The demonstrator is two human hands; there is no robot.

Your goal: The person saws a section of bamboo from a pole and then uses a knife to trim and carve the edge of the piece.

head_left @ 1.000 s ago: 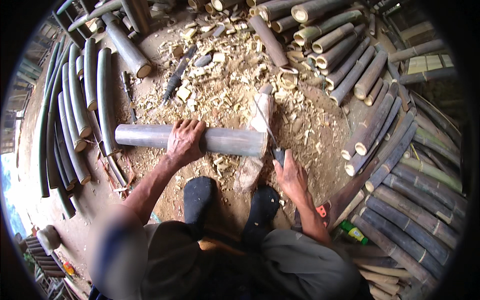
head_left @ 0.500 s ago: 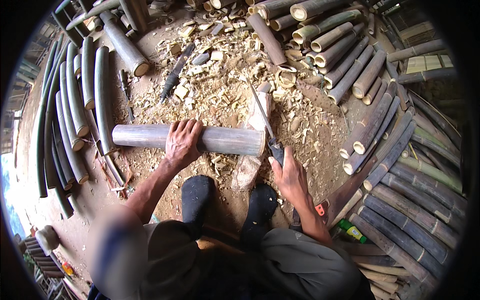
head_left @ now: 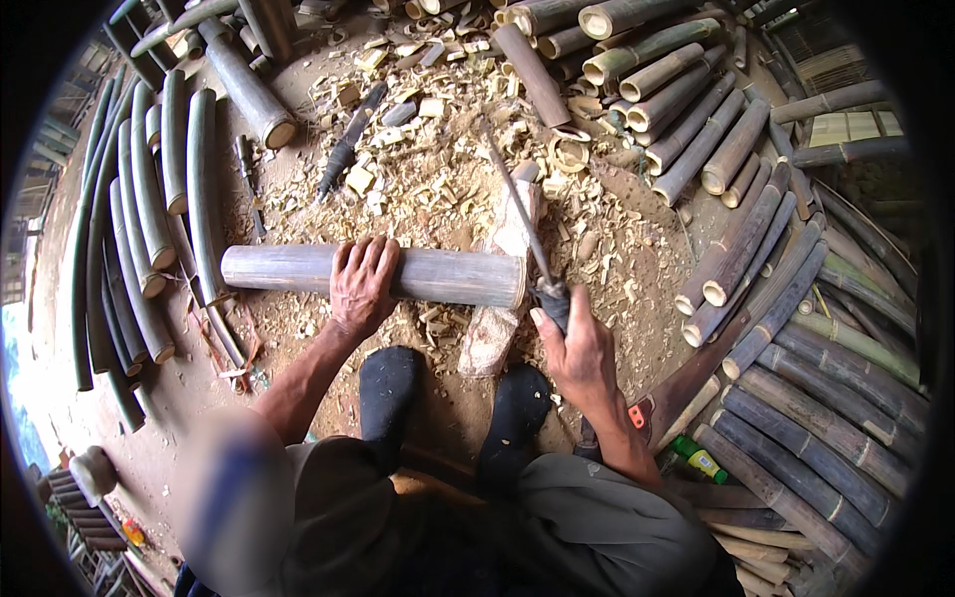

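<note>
The right hand [head_left: 582,348] holds a long knife [head_left: 522,224] tight, its blade pointing to 11 o'clock. The left hand [head_left: 363,284] lies flat on the bamboo pole [head_left: 448,277], at 9 o'clock from the knife. The pole rests on a wood block [head_left: 502,298].

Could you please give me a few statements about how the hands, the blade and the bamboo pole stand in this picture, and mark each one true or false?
1. The left hand lies flat on top of the grey bamboo pole. True.
2. The right hand is empty. False: it grips the handle of a long blade.
3. The blade is raised, its tip pointing away from the person. True.
4. The pole stands upright on its end. False: it lies crosswise, its right end on a wooden block.
5. The ground around the block is covered with chips and shavings. True.
6. The stacked bamboo lies only on the person's left. False: poles lie on both sides.
</note>
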